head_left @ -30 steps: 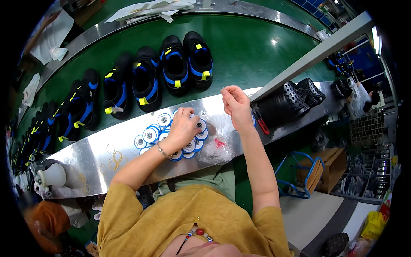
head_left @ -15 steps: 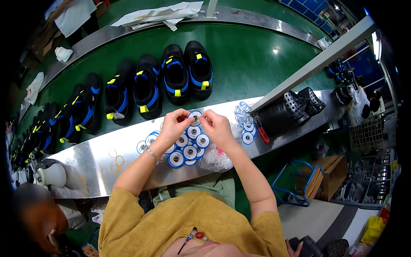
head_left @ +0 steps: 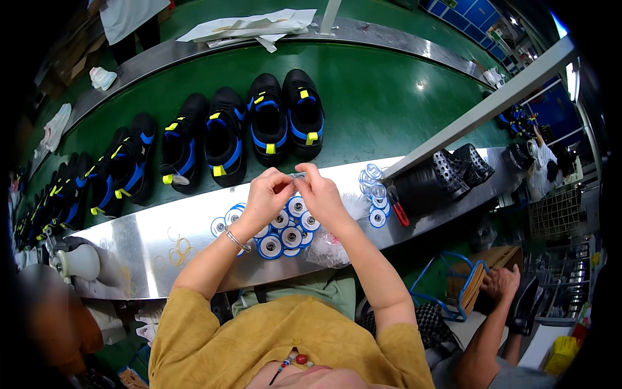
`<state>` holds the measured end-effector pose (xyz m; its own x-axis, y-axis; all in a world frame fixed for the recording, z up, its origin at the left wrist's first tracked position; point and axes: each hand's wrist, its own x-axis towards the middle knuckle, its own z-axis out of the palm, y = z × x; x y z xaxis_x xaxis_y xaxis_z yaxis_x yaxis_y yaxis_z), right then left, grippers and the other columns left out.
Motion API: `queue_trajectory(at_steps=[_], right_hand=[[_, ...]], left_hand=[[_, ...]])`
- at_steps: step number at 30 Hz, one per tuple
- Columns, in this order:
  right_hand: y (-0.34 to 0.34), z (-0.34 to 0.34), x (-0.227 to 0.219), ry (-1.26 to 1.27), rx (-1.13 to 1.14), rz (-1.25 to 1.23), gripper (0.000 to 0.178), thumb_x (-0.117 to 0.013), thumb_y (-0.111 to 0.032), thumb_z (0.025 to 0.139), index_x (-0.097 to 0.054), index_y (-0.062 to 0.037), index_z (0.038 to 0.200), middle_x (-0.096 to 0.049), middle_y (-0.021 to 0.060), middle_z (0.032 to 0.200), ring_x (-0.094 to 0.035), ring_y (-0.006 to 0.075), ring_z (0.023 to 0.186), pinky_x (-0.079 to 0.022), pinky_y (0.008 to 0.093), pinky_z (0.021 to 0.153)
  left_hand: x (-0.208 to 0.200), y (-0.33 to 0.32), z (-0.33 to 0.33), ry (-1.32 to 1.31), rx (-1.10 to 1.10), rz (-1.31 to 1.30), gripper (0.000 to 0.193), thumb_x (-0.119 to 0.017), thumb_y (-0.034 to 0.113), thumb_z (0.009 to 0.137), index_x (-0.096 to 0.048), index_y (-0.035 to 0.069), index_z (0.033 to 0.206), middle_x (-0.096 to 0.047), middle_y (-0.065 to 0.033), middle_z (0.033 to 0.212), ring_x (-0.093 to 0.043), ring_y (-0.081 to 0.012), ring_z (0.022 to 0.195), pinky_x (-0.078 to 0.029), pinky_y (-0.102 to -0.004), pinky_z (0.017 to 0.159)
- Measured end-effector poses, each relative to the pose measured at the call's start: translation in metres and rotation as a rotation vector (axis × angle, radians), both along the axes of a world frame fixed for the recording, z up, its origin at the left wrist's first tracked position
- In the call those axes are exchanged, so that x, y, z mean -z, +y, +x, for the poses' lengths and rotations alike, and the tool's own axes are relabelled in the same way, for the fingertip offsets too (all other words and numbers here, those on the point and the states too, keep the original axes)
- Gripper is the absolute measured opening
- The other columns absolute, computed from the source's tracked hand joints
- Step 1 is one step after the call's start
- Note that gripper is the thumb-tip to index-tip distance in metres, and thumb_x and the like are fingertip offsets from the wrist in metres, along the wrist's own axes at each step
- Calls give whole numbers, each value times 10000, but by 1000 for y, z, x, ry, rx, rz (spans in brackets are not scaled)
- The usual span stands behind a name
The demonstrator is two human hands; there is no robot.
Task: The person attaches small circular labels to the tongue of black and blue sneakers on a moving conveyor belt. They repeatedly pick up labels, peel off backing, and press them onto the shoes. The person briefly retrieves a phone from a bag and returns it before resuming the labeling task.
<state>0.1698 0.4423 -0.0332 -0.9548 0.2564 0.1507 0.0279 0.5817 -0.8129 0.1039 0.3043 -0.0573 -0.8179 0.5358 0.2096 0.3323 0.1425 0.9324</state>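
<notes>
Close together over the metal ledge, my left hand [head_left: 267,196] and my right hand [head_left: 321,196] pinch a small round tag [head_left: 297,175] between their fingertips. The tag is tilted and mostly covered by fingers. Below my hands lies a pile of round white tags with blue rims [head_left: 271,246], some overlapping. A clear plastic bag [head_left: 328,251] with small pink bits in it sits beside the pile, under my right forearm. Beyond the ledge, black shoes with blue trim and yellow tabs [head_left: 267,120] stand in a row on the green surface.
More round tags [head_left: 377,219] lie right of my hands, beside a red-handled tool [head_left: 399,212]. Black perforated clogs [head_left: 449,174] stand near a slanted grey post [head_left: 479,107]. Rubber bands [head_left: 180,250] lie at left. A co-worker's hand [head_left: 503,282] holds a dark shoe [head_left: 523,305] lower right.
The tag between my fingers has turned from facing up to tilted, and my fingers cover more of it. A co-worker's arm and a dark shoe have come into view at lower right.
</notes>
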Motion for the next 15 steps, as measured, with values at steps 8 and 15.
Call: queue_trajectory(at_steps=[8, 15], right_hand=[[8, -5, 11, 96, -221, -52, 119, -570, -121, 897, -570, -16, 954, -628, 145, 745, -623, 281, 673, -469, 349, 596], [10, -21, 16, -16, -203, -50, 144, -627, -153, 865, -571, -23, 838, -546, 78, 581, -509, 175, 513, -377, 302, 496]], left_hand=[[3, -10, -14, -719, 126, 225, 181, -625, 179, 897, -668, 28, 806, -563, -5, 654, -523, -85, 626, -445, -215, 598], [6, -14, -23, -488, -54, 177, 157, -608, 143, 893, -648, 13, 814, -573, 1, 723, -517, -67, 661, -420, -202, 591]])
